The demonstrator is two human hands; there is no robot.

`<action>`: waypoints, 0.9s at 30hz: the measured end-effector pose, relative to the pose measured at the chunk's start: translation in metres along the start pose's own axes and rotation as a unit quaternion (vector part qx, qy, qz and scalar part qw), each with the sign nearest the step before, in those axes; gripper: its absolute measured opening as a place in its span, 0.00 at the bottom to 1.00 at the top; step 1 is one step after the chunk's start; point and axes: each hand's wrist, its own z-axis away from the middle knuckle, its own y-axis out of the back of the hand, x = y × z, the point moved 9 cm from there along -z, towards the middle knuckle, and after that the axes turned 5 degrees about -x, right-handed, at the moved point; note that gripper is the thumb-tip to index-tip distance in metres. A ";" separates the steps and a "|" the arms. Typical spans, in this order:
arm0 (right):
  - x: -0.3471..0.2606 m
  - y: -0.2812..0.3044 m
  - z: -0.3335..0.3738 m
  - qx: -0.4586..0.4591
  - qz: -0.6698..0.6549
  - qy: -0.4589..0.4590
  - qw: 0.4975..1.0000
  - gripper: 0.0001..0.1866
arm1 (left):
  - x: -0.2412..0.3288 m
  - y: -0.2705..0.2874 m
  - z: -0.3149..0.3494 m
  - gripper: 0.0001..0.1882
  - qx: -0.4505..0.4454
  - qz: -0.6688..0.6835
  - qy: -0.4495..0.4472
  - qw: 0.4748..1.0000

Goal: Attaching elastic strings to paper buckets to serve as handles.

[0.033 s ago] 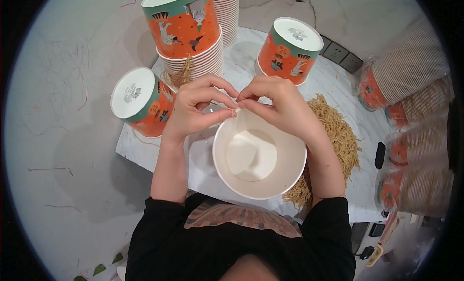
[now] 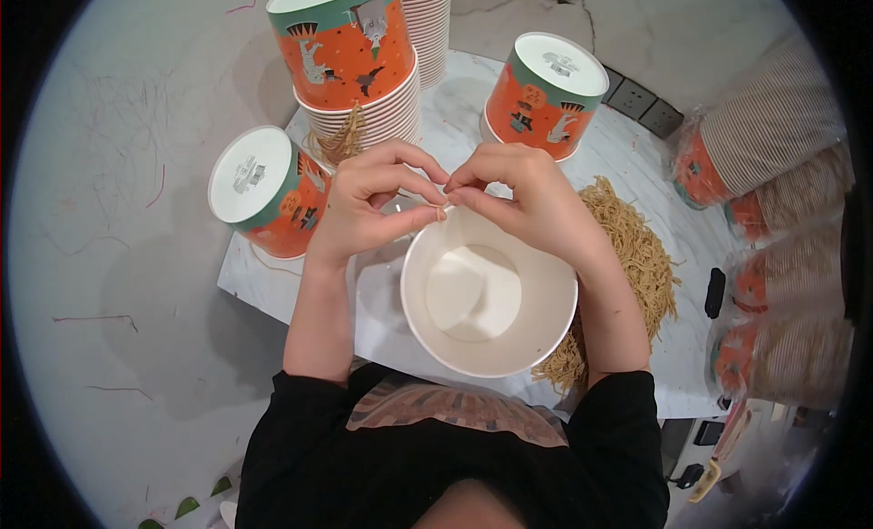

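Note:
A white paper bucket [image 2: 473, 292] stands mouth up before me, its bare inside showing. At its far rim, my left hand [image 2: 386, 197] and my right hand [image 2: 509, 188] meet with fingertips pinched. A short tan cord [image 2: 441, 214] shows at my left thumb tip; most of it is hidden by the fingers. What my right fingertips hold is too small to make out. Under and beside my right forearm lies a loose heap of tan cords [image 2: 632, 247].
Upside-down orange and green buckets stand on the table: one at left [image 2: 273, 192], one at far right [image 2: 546, 97], and a nested stack [image 2: 346, 56] with cords hanging on it. Plastic-wrapped bucket stacks [image 2: 764, 147] line the right side. Wall sockets [image 2: 629, 99] sit behind the table [image 2: 677, 383].

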 end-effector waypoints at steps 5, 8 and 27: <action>-0.001 -0.002 -0.001 -0.008 -0.039 -0.009 0.999 0.06 | 0.001 0.002 0.003 0.09 0.012 -0.033 0.027 0.999; 0.000 -0.002 -0.001 -0.006 -0.060 -0.022 0.998 0.07 | -0.004 -0.003 0.005 0.06 0.047 0.025 0.031 0.998; -0.005 -0.001 -0.001 -0.007 -0.101 -0.007 0.995 0.06 | -0.017 -0.018 0.003 0.04 0.008 0.117 0.053 0.992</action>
